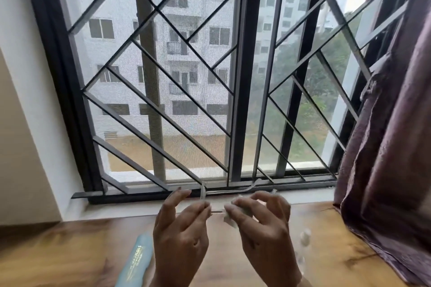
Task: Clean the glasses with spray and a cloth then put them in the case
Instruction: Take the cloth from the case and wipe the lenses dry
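I hold a pair of thin clear-framed glasses up in front of the window, above the wooden table. My left hand pinches the frame's left side between thumb and forefinger, other fingers spread. My right hand pinches a small pale cloth around the right lens. The temple arms stick up and away toward the window sill. A light blue glasses case with gold lettering lies on the table at the lower left, below my left hand. A small blurred white spray bottle stands right of my right hand.
The wooden table runs to a white window sill. A barred window with dark frames fills the view ahead. A purple curtain hangs at the right and drapes onto the table's right edge.
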